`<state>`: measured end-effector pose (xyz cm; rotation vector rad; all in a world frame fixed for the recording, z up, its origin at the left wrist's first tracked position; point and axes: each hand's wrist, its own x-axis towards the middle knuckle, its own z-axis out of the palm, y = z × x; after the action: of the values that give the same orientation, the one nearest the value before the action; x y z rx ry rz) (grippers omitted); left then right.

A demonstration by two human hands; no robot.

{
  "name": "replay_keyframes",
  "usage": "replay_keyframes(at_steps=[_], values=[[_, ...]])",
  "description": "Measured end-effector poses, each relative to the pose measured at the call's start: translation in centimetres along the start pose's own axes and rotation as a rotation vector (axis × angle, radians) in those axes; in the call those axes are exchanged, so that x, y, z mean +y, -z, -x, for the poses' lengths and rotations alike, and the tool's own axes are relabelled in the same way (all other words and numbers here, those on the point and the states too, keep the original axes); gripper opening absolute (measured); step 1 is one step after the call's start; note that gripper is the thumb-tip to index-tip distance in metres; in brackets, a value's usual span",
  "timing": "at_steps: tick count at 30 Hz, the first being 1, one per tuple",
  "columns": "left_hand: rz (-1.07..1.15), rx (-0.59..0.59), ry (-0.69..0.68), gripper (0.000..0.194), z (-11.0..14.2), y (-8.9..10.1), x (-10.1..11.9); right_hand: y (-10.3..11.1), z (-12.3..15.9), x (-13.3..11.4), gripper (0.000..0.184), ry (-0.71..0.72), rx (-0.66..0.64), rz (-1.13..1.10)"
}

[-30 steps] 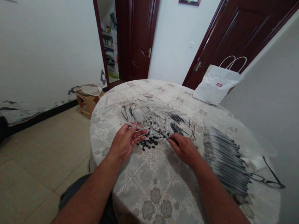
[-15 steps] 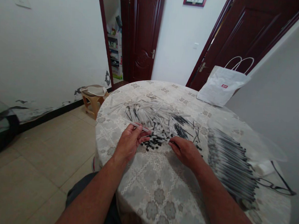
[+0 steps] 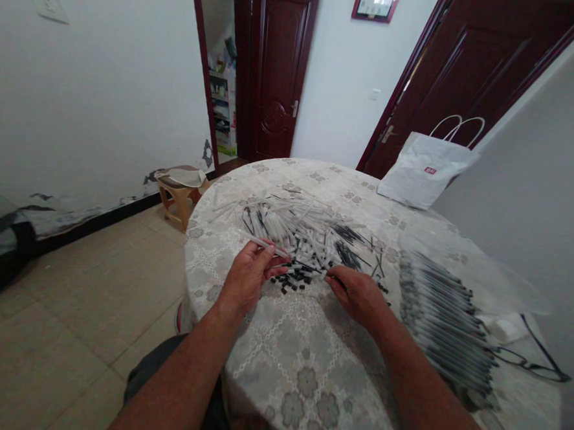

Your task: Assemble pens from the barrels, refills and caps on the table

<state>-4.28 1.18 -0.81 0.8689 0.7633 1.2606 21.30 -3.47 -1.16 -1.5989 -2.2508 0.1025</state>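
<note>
Left hand (image 3: 252, 271) and right hand (image 3: 356, 296) were apart over the table (image 3: 268, 356), the left gripping a white pen barrel (image 3: 259, 241) between thumb and fingers, the right pinching one end of a slim dark refill (image 3: 313, 268). Between and beyond them lay small black caps (image 3: 291, 283) and loose white tubes (image 3: 281, 224); rows of pens (image 3: 448, 319) rested near eyeglasses (image 3: 530, 367).
</note>
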Motion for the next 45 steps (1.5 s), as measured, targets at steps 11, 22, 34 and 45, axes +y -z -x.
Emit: replay_keyframes(at_steps=[11, 22, 34, 45], values=[[-0.1, -0.208, 0.185, 0.027, 1.2, -1.1, -0.9, -1.5, 0.2, -4.6, 0.024, -0.008, 0.126, -0.515], [0.346, -0.017, 0.197, 0.013, 0.1, 0.3, 1.2, -2.6, -0.4, -3.3, 0.022, -0.211, 0.249, -0.516], [0.365, 0.091, 0.061, 0.018, -0.1, 0.1, 0.3, -4.5, -0.7, -5.7, 0.023, -0.051, 0.021, 0.068], [0.309, 0.077, 0.064, 0.022, 0.0, 0.0, 0.2, -4.6, -0.7, -5.0, 0.015, -0.088, -0.061, 0.211]])
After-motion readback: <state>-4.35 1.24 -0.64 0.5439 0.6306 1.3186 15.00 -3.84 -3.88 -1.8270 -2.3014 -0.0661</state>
